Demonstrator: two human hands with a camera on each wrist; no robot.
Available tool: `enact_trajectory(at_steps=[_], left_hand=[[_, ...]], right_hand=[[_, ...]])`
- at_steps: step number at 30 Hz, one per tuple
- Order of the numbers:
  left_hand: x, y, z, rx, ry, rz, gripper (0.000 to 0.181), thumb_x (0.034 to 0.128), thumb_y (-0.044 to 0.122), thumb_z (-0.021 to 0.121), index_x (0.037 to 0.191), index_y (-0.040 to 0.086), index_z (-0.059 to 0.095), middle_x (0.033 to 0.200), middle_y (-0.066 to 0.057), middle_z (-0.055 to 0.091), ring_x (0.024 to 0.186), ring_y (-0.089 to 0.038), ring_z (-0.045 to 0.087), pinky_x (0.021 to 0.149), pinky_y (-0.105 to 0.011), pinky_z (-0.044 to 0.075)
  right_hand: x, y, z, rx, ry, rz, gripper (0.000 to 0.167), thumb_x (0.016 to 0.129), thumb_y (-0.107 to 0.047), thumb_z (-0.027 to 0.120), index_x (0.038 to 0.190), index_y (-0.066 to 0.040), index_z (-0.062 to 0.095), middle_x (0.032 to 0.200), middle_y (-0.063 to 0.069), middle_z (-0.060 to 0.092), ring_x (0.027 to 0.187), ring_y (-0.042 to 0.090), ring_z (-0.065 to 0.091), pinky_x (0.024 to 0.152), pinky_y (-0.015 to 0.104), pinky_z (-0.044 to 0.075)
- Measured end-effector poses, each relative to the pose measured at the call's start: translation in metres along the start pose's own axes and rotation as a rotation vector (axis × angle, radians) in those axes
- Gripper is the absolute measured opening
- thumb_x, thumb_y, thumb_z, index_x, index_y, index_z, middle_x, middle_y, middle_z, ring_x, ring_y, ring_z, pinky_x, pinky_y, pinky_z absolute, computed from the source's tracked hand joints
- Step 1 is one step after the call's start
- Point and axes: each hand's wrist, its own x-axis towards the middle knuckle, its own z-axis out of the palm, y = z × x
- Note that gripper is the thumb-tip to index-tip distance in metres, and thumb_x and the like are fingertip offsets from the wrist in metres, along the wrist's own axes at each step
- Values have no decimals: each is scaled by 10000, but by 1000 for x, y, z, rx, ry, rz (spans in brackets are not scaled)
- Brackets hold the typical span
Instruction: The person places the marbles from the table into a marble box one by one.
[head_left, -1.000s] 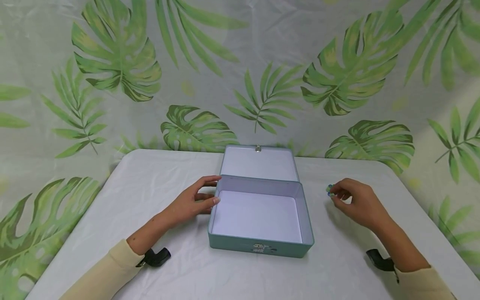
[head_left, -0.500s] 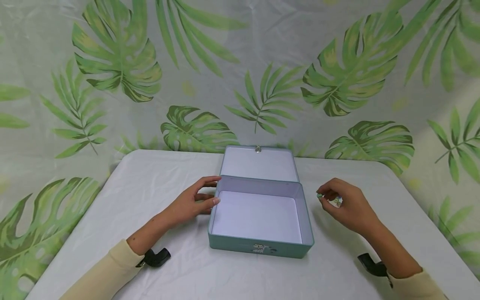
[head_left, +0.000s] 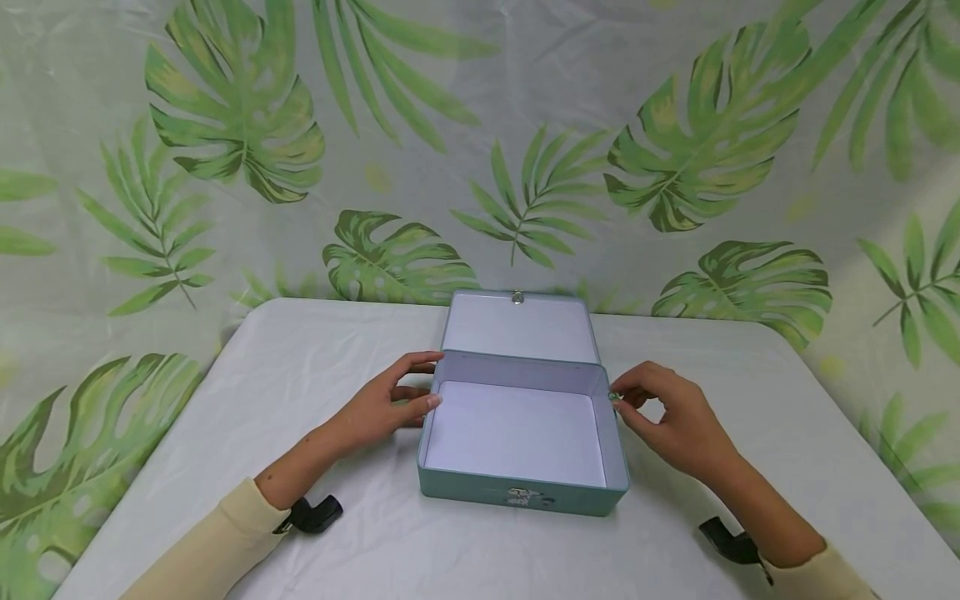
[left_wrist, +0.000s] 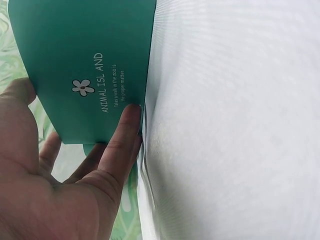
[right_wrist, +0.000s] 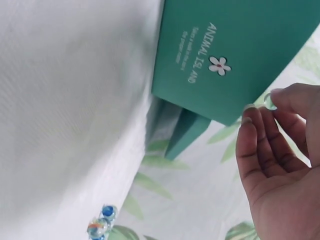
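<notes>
A green tin box (head_left: 517,497) stands on the table with its hinged lid (head_left: 517,325) laid back. Its white floor shows in the head view, and its sides read "ANIMAL ISLAND". My left hand (head_left: 382,404) rests on the box's left side with fingers spread; in the left wrist view, fingertips (left_wrist: 131,112) touch the green wall. By the box's right rim, my right hand (head_left: 678,421) pinches a small clear glass marble (right_wrist: 270,102) between thumb and finger. Several more marbles (right_wrist: 100,223) lie on the table in the right wrist view; the right hand hides them in the head view.
A white cloth covers the table (head_left: 360,533). Behind it hangs a leaf-patterned curtain (head_left: 555,100). A black wrist camera (head_left: 315,515) sits under the left wrist and another black camera (head_left: 727,542) under the right.
From the group of marbles at the right, my right hand has moved left to the box's right rim, carrying one marble. The left hand and box have not moved.
</notes>
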Motion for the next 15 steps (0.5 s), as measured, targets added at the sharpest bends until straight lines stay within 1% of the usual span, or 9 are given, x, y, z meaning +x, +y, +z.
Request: enact_trajectory(at_steps=[4, 10, 15], left_hand=[[0, 1, 0, 2, 0, 1, 665, 1043, 293, 728, 1618, 342, 397, 1614, -116, 396, 1372, -362, 582, 913, -406, 647], [0, 0, 0, -3, -1, -4, 668, 1040, 301, 733, 1617, 336, 399, 1612, -113, 400, 1377, -359, 578, 920, -405, 645], [0, -1, 0, -6, -4, -8, 669, 1038, 305, 735, 1615, 345, 399, 1610, -105, 407, 1373, -348, 582, 921, -403, 644]], right_hand=[[0, -2, 4, 13, 9, -17, 321, 869, 65, 839, 1089, -152, 750, 1035, -94, 703, 851, 46, 659, 772, 108, 521], [1, -4, 6, 29, 20, -40, 348, 863, 72, 843, 1086, -177, 748, 1043, -67, 705, 852, 46, 657, 767, 136, 546], [1, -3, 6, 29, 21, -33, 352, 862, 69, 845, 1086, -184, 747, 1045, -67, 704, 853, 49, 657, 768, 122, 539]])
